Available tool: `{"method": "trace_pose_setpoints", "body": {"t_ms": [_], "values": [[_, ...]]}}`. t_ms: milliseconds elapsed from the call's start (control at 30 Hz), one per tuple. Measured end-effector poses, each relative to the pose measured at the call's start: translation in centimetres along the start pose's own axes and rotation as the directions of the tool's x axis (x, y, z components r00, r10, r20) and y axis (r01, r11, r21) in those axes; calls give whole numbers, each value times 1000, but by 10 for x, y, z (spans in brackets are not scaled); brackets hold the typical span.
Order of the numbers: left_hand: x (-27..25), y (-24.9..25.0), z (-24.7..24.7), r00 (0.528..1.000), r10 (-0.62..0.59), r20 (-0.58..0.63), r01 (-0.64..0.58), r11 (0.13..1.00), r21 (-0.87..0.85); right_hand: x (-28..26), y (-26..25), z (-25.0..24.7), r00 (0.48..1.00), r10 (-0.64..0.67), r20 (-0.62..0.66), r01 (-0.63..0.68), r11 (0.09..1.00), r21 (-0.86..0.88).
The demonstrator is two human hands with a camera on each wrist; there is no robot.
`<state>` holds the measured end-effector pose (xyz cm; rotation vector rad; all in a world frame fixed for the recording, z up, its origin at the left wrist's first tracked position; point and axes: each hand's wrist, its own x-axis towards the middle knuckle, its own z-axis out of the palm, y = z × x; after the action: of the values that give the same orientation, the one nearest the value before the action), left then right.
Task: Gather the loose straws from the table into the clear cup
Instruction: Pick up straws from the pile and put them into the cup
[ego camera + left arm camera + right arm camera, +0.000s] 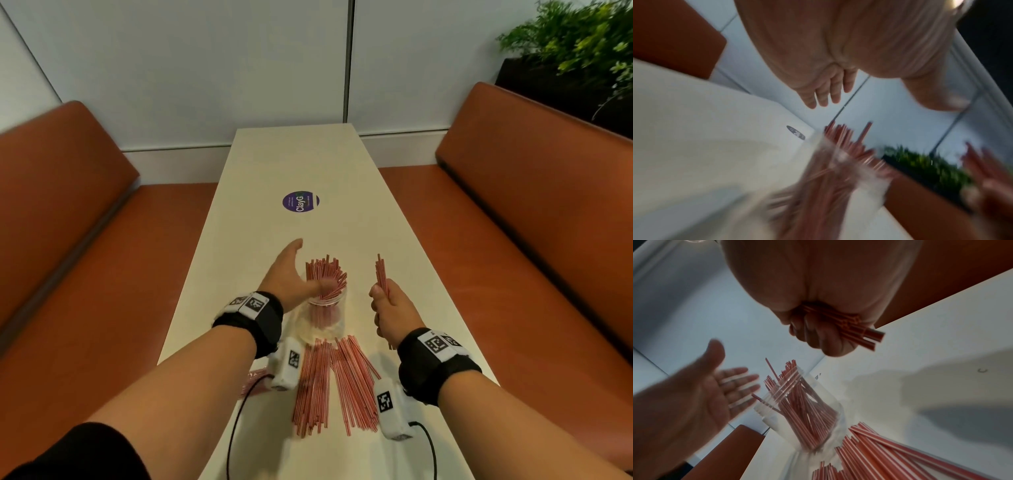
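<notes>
A clear cup (322,320) stands on the white table (342,171), packed with many red-and-white straws (325,274) that fan out of its mouth. My left hand (291,274) is open with straight fingers just left of the cup's rim, thumb near the straws; it holds nothing. In the right wrist view that left hand (701,394) shows a flat palm beside the cup (797,410). My right hand (390,308), to the right of the cup, grips a small upright bundle of straws (382,274), whose ends (863,334) poke out below the fist. A loose pile of straws (332,383) lies in front of the cup.
A purple round sticker (300,201) lies further up the table. Orange bench seats (531,212) flank both long sides. A plant (575,44) stands at the far right. A few more straws (255,380) lie under my left wrist. The left wrist view is blurred.
</notes>
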<state>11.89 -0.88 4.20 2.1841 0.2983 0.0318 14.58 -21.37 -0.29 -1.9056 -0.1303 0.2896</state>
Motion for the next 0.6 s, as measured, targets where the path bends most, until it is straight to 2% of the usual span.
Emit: {"method": "trace_pose_setpoints", "body": {"t_ms": [67, 133, 267, 400, 467, 600], "values": [[-3, -8, 7, 992, -38, 117, 16, 983, 181, 1, 0, 1, 1000, -4, -2, 4, 1000, -2], [4, -10, 18, 987, -29, 157, -19, 956, 294, 2, 0, 3, 1000, -7, 2, 7, 1000, -1], [27, 5, 27, 993, 22, 119, -60, 944, 325, 5, 2, 4, 1000, -13, 5, 13, 1000, -9], [33, 10, 29, 971, 184, 154, -233, 875, 423, 8, 3, 2, 1000, -4, 1, 4, 1000, -8], [33, 8, 31, 962, 179, 207, -261, 827, 498, 9, 3, 0, 1000, -8, -5, 8, 1000, -20], [37, 10, 32, 961, 186, 202, -267, 804, 531, 10, 3, -1, 1000, -14, -16, 14, 1000, -27]]}}
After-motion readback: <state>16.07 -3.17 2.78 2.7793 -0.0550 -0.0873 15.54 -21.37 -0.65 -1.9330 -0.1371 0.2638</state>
